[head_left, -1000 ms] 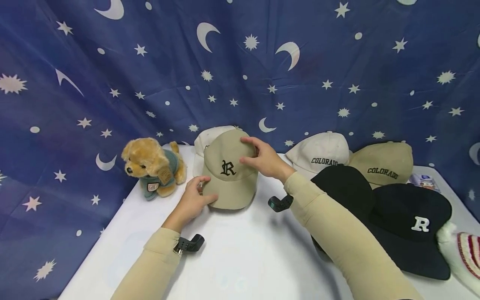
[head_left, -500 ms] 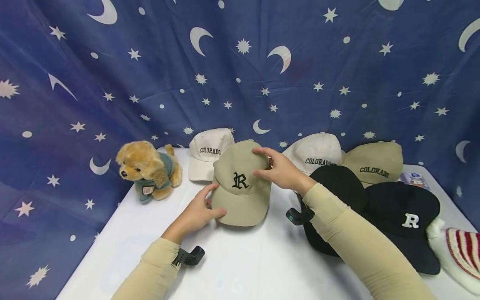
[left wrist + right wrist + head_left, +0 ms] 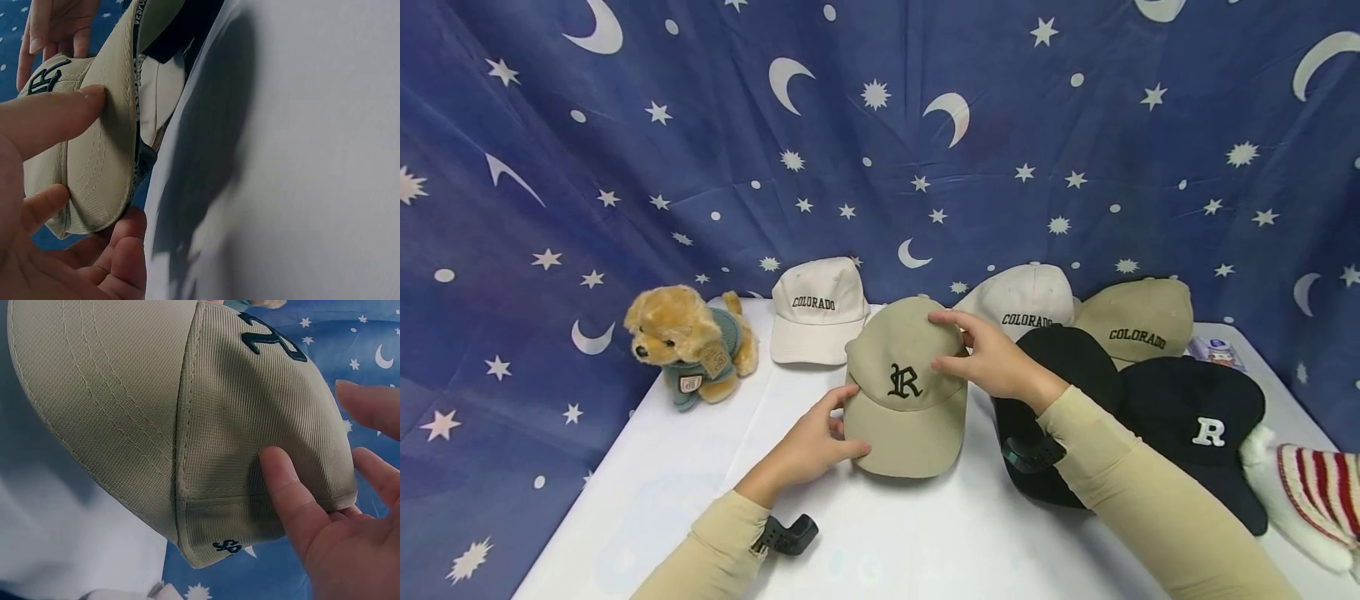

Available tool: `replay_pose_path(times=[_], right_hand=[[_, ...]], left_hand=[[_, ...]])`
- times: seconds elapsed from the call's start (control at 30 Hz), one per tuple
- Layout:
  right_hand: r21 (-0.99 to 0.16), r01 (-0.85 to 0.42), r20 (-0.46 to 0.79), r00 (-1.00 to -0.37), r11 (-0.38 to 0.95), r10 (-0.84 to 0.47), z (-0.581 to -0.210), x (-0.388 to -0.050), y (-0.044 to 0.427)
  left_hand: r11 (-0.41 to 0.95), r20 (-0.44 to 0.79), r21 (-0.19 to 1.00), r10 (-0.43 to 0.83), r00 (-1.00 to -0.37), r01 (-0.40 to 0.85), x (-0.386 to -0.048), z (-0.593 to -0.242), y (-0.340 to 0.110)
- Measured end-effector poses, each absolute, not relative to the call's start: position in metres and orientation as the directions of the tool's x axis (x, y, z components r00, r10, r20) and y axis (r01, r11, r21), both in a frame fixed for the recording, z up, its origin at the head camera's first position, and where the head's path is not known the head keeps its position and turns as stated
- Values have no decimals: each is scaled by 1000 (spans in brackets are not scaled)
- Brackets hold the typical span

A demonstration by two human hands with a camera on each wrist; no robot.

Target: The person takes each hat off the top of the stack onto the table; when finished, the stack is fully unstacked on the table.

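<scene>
Both of my hands hold a beige baseball cap point(image 3: 917, 433) with a dark gothic R on its front, brim toward me. My left hand point(image 3: 811, 440) grips the brim's left side; in the left wrist view the thumb lies on top and fingers point(image 3: 128, 259) curl beneath the edge. My right hand point(image 3: 996, 358) holds the right side of the crown, with one digit pressed on the fabric in the right wrist view. A shadow falls on the white table apart from the cap, which appears raised. Behind it, a white COLORADO cap point(image 3: 817, 329) sits on the table.
A plush dog point(image 3: 685, 333) in a teal vest sits at left. On the right are another white cap point(image 3: 1026, 296), a beige COLORADO cap point(image 3: 1138, 312), a black cap point(image 3: 1060, 362), a black R cap point(image 3: 1187, 408) and a striped plush point(image 3: 1311, 492). A starry curtain point(image 3: 850, 150) hangs behind.
The beige cap, held in both hands, has moved right and nearer to me. The white COLORADO cap behind it, mostly covered before, now shows fully. My view has shifted slightly.
</scene>
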State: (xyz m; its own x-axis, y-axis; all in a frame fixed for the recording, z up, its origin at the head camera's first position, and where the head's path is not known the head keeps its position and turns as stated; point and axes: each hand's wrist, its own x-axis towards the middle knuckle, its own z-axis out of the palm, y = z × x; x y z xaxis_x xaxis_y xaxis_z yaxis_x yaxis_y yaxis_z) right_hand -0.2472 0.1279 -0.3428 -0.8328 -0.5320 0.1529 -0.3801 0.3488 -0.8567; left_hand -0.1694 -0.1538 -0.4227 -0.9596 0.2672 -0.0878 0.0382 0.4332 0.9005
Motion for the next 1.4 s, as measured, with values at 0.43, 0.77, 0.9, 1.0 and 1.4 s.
replay_pose_path(times=[0.43,0.77,0.9,1.0,1.4], right_hand=[[-773,-449,192,-839,449,-509,-346,-223,158],[-766,-446,175,-838,463,-517,-354,-209,174],[-771,-449,183,-835,451,-519,-356,-208,175],[-769,-457,188,-831,448,-524,-358,-208,175],[-708,-477,191,-839,520,-509,-363,-222,169]], left_hand=[[452,-110,891,323,-940,51,-156,-420,-138],[478,-98,873,374,-922,101,-146,-427,-131],[485,-92,868,372,-924,110,-144,-429,-129],[494,-94,863,367,-925,108,-143,-431,-129],[548,-25,818,339,-940,176,-149,-433,-124]])
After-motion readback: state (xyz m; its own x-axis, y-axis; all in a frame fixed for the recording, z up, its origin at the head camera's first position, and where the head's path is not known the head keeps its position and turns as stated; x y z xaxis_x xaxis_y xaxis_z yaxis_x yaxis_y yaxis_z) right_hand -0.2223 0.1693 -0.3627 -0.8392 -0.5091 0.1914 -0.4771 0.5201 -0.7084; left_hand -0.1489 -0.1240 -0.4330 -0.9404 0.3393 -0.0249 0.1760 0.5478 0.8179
